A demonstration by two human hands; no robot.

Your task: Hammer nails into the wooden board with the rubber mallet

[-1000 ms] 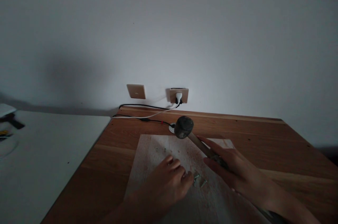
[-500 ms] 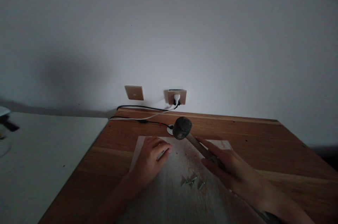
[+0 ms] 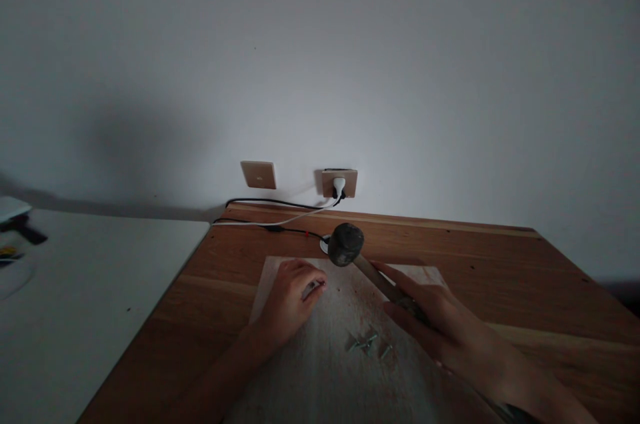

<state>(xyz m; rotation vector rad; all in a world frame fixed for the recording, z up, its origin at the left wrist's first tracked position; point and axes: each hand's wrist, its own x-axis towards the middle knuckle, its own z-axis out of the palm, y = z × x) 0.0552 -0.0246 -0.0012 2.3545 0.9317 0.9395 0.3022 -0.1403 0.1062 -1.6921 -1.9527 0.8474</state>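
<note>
A rubber mallet [image 3: 346, 245] with a dark, rounded head and a wooden handle is in my right hand [image 3: 445, 324]. The fingers wrap the handle, and the head points up and to the left above the board. My left hand [image 3: 290, 301] is over the upper left of the pale wooden board [image 3: 320, 371], its thumb and forefinger pinched together. Whatever may be between those fingertips is too small to make out. Several small metal screws or nails [image 3: 369, 343] lie in a loose cluster on the board, between my two hands.
The board lies on a brown wooden table [image 3: 500, 264] against a wall. Behind it are cables [image 3: 280, 221], a round white grommet [image 3: 325, 244] and a socket with a white plug [image 3: 339, 185]. A white surface [image 3: 100, 277] adjoins on the left, bearing a dark object [image 3: 27, 231].
The whole view has shifted slightly, so most things sit a little farther right. My left thumb and forefinger have come closer together. My right hand keeps its grip on the mallet.
</note>
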